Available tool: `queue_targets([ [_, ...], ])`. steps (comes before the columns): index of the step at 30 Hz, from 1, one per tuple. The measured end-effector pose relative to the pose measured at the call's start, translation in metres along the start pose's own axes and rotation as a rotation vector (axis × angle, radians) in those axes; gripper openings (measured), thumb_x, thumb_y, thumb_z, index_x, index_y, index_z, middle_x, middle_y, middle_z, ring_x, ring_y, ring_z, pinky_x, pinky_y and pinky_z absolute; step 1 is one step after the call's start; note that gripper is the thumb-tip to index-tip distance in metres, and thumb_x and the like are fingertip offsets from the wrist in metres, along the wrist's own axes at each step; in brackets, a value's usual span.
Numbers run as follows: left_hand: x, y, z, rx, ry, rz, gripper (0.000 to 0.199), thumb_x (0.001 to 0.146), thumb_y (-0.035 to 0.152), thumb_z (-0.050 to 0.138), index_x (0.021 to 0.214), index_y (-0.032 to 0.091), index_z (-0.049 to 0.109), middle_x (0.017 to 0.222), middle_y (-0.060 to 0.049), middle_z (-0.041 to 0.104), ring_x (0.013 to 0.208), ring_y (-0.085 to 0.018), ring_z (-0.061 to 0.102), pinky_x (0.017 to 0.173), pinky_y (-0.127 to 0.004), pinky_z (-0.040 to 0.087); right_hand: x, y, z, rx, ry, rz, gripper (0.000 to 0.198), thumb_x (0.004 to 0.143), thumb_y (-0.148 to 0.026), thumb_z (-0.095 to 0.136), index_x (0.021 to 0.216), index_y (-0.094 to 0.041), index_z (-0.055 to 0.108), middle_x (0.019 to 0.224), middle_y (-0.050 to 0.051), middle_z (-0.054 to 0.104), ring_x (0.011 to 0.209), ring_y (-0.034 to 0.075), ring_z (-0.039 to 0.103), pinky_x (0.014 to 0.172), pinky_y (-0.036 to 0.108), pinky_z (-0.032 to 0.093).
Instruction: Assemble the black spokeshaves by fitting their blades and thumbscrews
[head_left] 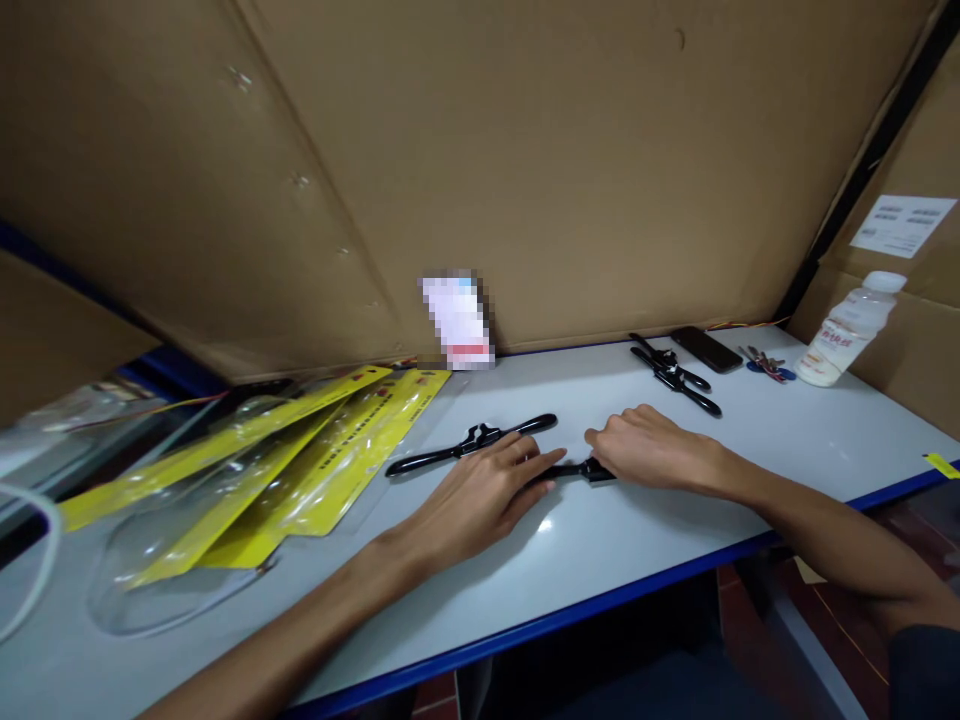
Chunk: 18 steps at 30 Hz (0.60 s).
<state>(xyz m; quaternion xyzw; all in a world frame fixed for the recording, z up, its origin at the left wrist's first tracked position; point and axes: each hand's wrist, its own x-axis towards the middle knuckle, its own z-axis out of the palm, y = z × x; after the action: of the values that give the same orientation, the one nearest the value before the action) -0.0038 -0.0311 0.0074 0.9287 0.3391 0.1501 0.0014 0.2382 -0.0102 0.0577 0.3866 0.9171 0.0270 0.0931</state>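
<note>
A black spokeshave [574,470] lies low over the table, between my two hands and partly hidden by them. My left hand [491,485] grips its left handle, with the index finger stretched along it. Closed over its middle and right part is my right hand [645,445], which hides the blade area. Just behind my left hand another black spokeshave [431,460] rests flat on the table. Two more spokeshaves lie side by side toward the back right, the nearer one [686,390] in front of the farther one [652,347].
Yellow cards in clear plastic packaging [352,470] spread over the table's left side. A blurred lit screen [461,320] leans against the cardboard wall [525,150]. At the back right are a dark phone [707,349], keys [766,364] and a white bottle [847,335].
</note>
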Motion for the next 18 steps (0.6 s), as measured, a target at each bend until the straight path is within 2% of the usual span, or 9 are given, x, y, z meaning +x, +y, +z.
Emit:
queue_targets([
  [4, 0.000, -0.007, -0.009, 0.066, 0.149, -0.097, 0.039, 0.105, 0.031, 0.043, 0.136, 0.017, 0.062, 0.107, -0.011, 0.067, 0.096, -0.025, 0.065, 0.079, -0.041, 0.058, 0.007, 0.025, 0.000, -0.075, 0.000, 0.149, 0.029, 0.096, -0.007, 0.045, 0.105, -0.011, 0.072, 0.090, 0.018, 0.074, 0.077, 0.025, 0.066, 0.063, 0.035, 0.030],
  [7, 0.000, -0.019, -0.027, 0.162, 0.185, -0.235, 0.036, 0.103, 0.024, 0.040, 0.124, 0.016, 0.069, 0.104, -0.011, 0.069, 0.096, -0.025, 0.065, 0.082, -0.039, 0.057, 0.013, 0.045, 0.002, -0.110, 0.095, 0.304, 0.031, 0.102, -0.021, 0.044, 0.113, -0.010, 0.071, 0.094, 0.020, 0.074, 0.081, 0.028, 0.068, 0.063, 0.034, 0.031],
  [9, -0.001, -0.028, -0.040, 0.268, 0.099, -0.352, 0.034, 0.098, 0.018, 0.041, 0.112, 0.017, 0.072, 0.108, -0.011, 0.070, 0.099, -0.027, 0.066, 0.078, -0.038, 0.056, 0.014, 0.054, 0.001, -0.117, 0.155, 0.382, 0.036, 0.105, -0.030, 0.042, 0.114, -0.011, 0.071, 0.094, 0.020, 0.074, 0.081, 0.029, 0.069, 0.064, 0.034, 0.031],
  [13, -0.004, -0.040, -0.059, 0.401, -0.166, -0.539, 0.034, 0.094, 0.016, 0.043, 0.114, 0.018, 0.070, 0.118, -0.011, 0.071, 0.103, -0.029, 0.068, 0.073, -0.035, 0.052, 0.011, 0.056, -0.005, -0.094, 0.200, 0.400, 0.036, 0.104, -0.035, 0.042, 0.108, -0.015, 0.071, 0.088, 0.016, 0.074, 0.078, 0.027, 0.068, 0.064, 0.032, 0.030],
  [15, -0.005, -0.041, -0.063, 0.392, -0.308, -0.580, 0.031, 0.099, 0.026, 0.043, 0.111, 0.018, 0.070, 0.116, -0.012, 0.072, 0.101, -0.030, 0.069, 0.071, -0.034, 0.050, 0.010, 0.054, -0.007, -0.082, 0.202, 0.387, 0.035, 0.104, -0.034, 0.042, 0.106, -0.015, 0.071, 0.085, 0.015, 0.073, 0.076, 0.026, 0.067, 0.063, 0.032, 0.029],
  [18, -0.007, -0.038, -0.065, 0.322, -0.501, -0.613, 0.038, 0.100, 0.048, 0.046, 0.102, 0.018, 0.070, 0.106, -0.014, 0.074, 0.096, -0.031, 0.070, 0.069, -0.034, 0.047, 0.009, 0.049, -0.009, -0.058, 0.188, 0.374, 0.034, 0.104, -0.032, 0.042, 0.106, -0.015, 0.072, 0.083, 0.014, 0.072, 0.074, 0.024, 0.065, 0.063, 0.032, 0.029],
])
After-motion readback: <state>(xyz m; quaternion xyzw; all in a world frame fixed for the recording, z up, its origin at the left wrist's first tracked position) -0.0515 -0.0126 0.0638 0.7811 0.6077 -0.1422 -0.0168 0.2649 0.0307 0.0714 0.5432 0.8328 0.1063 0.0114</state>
